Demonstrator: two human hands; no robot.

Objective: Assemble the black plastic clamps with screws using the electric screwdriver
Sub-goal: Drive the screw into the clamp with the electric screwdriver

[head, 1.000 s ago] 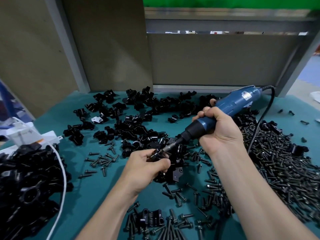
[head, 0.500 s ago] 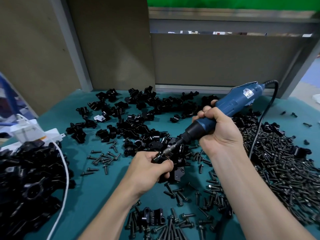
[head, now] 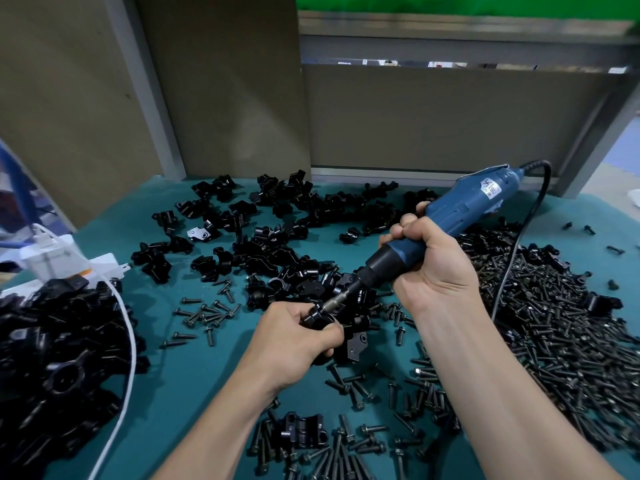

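My right hand (head: 433,265) grips the blue electric screwdriver (head: 460,213) around its black collar, tool slanting down to the left. Its metal bit (head: 334,303) meets a black plastic clamp (head: 320,320) that my left hand (head: 294,337) holds with fingers curled round it, just above the green mat. Most of that clamp is hidden by my fingers, and I cannot see the screw under the bit. Loose black clamps (head: 277,233) lie scattered behind my hands. A big heap of black screws (head: 554,327) lies to the right.
A pile of black finished parts (head: 52,358) fills the left edge, crossed by a white cable (head: 121,341). An assembled clamp (head: 304,431) and several screws (head: 204,313) lie on the green mat (head: 194,375). The screwdriver's black cord (head: 512,258) trails over the screw heap. Grey panels wall the back.
Both hands hold the same grip, the bit staying on the clamp. The view has shifted slightly; hands and tool sit a little right and lower.
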